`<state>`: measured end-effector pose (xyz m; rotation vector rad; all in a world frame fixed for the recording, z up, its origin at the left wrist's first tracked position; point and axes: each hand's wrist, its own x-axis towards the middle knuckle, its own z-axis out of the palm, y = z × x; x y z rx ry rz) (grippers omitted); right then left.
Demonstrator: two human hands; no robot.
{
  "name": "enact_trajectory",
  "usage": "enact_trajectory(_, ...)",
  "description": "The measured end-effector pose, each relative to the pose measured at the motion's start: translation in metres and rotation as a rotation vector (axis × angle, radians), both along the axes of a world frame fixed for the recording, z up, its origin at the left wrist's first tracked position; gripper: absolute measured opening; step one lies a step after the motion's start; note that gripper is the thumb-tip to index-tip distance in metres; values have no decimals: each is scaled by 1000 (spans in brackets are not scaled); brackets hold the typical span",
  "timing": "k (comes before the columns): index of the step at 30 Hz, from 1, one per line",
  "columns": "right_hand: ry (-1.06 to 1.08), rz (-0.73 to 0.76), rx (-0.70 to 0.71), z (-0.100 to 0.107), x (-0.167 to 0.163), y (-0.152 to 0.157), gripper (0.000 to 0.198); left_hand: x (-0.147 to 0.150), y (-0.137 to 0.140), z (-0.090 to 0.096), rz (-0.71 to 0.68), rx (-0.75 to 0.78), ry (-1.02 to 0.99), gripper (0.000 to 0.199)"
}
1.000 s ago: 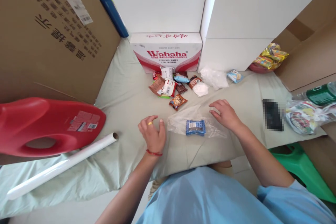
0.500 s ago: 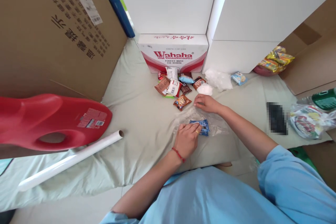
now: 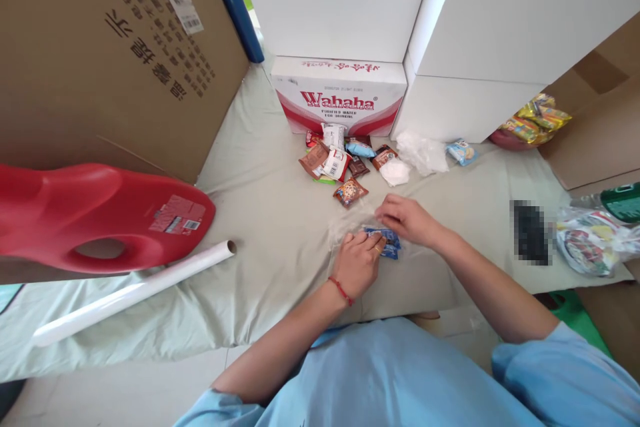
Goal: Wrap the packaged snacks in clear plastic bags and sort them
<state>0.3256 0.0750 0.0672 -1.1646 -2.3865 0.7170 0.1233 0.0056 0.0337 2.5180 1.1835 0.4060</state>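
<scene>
My left hand [image 3: 356,261] lies with fingers stretched flat over a small blue snack packet [image 3: 391,251], pressing it on the cloth. A clear plastic bag [image 3: 345,230] spreads around and over the packet; its outline is hard to make out. My right hand [image 3: 409,219] is just beyond and right of the packet, thumb and fingertips pinched together on the film. Past the hands lies a brown cookie packet [image 3: 351,193]. Behind it is a pile of small snack packets [image 3: 334,163], with crumpled clear plastic bags [image 3: 423,152] to its right.
A Wahaha carton [image 3: 340,100] stands behind the pile, against white cabinets [image 3: 340,0]. At left are a big cardboard box [image 3: 125,80], a red jug [image 3: 125,213] and a white tube [image 3: 140,293]. A blurred dark object [image 3: 531,232] and a bagged item [image 3: 590,240] lie at right.
My right hand has moved toward me, bringing the right side of the clear bag over toward the left. My left hand stays on the blue packet. The view has shifted slightly.
</scene>
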Motion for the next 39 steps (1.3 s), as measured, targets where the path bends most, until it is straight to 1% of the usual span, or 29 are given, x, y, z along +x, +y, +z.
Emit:
enact_trajectory(2,-23,39,12,-5,-7,-26,28,-3,3,-3,10,-39,-17,36)
enact_trajectory(4,-24,11,16,-17,-14,-48,30,-11,6,-10,-3,-86,-94,39)
enact_trajectory(7,-15,-60,9,-36,-22,-67,35,-31,11,-22,-53,-160,-301,48)
enact_trajectory(9,-75,-76,12,-43,-28,-73,35,-46,14,-28,-11,-220,-439,44)
enact_trajectory(10,-121,-86,23,-45,-30,-74,35,-54,16,-30,56,-252,-503,39)
enact_trajectory(11,-172,-101,35,-45,-33,-75,35,-60,19,-32,164,-275,-561,35)
enact_trajectory(12,-221,-115,48,-45,-36,-76,35,-66,22,-33,309,-281,-607,32)
enact_trajectory(14,-306,-129,69,-41,-41,-77,37,-72,29,-34,619,-227,-617,31)
enact_trajectory(15,-340,-126,77,-38,-43,-77,37,-73,33,-35,731,-180,-582,34)
enact_trajectory(16,-367,-120,84,-36,-46,-77,37,-72,35,-36,796,-139,-532,39)
enact_trajectory(17,-389,-115,89,-33,-48,-78,36,-70,37,-38,814,-114,-479,43)
enact_trajectory(18,-405,-112,92,-30,-51,-78,35,-66,38,-39,795,-106,-435,46)
enact_trajectory(20,-420,-108,85,-24,-55,-79,30,-58,37,-43,721,-115,-384,45)
enact_trajectory(22,-417,-103,54,-19,-55,-80,27,-52,33,-43,665,-113,-369,38)
enact_trajectory(24,-380,-94,4,-14,-53,-82,31,-50,29,-39,631,-142,-380,28)
enact_trajectory(25,-344,-89,-22,-12,-50,-83,35,-49,27,-35,620,-193,-398,21)
enact_trajectory(27,-253,-69,-64,-7,-44,-86,42,-46,25,-23,602,-343,-461,13)
enact_trajectory(29,-177,-36,-89,-5,-37,-88,45,-40,23,-11,582,-466,-540,10)
enact_trajectory(30,-155,-13,-96,-4,-34,-88,43,-34,22,-5,571,-493,-572,9)
enact_trajectory(32,-136,30,-105,-5,-30,-89,39,-20,20,4,531,-491,-594,5)
enact_trajectory(33,-131,44,-109,-5,-29,-89,37,-12,19,7,501,-477,-581,7)
enact_trajectory(36,-78,52,-134,-8,-24,-91,35,9,15,12,382,-394,-473,19)
enact_trajectory(39,74,80,-205,-8,-11,-92,29,21,9,12,238,-277,-325,30)
